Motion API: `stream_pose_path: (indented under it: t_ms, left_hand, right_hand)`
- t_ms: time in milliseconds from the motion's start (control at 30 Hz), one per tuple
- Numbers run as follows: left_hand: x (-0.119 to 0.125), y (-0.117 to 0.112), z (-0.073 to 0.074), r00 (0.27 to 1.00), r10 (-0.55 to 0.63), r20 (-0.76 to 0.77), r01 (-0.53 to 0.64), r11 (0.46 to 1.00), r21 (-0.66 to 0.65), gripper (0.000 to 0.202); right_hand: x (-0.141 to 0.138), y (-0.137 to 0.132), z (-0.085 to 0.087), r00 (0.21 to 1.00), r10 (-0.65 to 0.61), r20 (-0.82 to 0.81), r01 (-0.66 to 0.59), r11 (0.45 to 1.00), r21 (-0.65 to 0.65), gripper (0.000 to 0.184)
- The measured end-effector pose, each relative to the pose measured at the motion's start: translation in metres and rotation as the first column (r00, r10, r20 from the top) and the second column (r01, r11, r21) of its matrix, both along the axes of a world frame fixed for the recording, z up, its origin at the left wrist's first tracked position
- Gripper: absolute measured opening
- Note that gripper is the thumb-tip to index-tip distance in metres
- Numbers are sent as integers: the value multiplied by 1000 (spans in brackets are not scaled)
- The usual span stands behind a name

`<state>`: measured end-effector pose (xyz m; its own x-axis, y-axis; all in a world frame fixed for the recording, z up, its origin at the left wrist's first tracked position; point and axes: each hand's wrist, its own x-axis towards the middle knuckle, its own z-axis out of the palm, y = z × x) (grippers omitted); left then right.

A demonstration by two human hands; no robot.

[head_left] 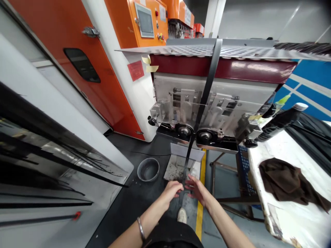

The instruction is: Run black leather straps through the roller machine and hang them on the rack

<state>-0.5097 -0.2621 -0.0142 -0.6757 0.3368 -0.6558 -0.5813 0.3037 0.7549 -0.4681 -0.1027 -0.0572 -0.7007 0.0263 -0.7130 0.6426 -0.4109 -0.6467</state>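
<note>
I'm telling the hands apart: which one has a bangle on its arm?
The left hand: a silver bangle circles its forearm, while the right hand has none.

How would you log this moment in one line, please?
left hand: left of black strip; right hand: right of it, open; contact: unclear; black strip: down between rollers; basin: on floor

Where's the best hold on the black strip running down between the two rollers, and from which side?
Probably on the black strip below the rollers, coming from left and right: it runs down long, narrow and exposed there, with the left hand and right hand flanking it.
</note>
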Motion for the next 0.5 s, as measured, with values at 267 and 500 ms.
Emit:
stream_pose_path:
  t_ms: [267, 500]
  left_hand:
    - [18, -26, -21, 999, 52, 7, -50, 991, -125, 9]
    - [38, -61, -10, 992, -96, -84, 63, 939, -337, 27]
  right_hand:
    - [25, 18, -7, 991, -136, 4, 128, 923, -362, 23]
    - [39, -15, 28, 913, -330, -239, 254, 920, -299, 29]
